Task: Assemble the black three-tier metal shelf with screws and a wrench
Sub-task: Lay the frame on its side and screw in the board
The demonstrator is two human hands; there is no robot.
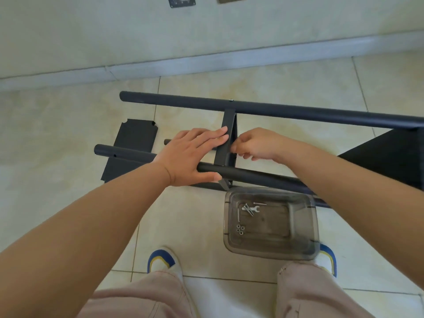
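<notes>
The black shelf frame lies on its side on the tiled floor: a far pole (275,110) and a near pole (252,174) joined by an upright shelf panel (227,136) seen edge-on. My left hand (192,157) lies flat with straight fingers against the panel's left face, thumb along the near pole. My right hand (252,143) has curled fingers pinching at the panel's right side; what it pinches is hidden. A silver wrench (253,208), screws (247,208) and nuts (240,229) lie in a clear grey tray (305,244).
A loose black shelf panel (135,138) lies flat on the floor at left under the near pole. Another black panel (390,157) is fixed at the right end. The wall skirting (206,63) runs behind. My shoes (163,260) stand by the tray.
</notes>
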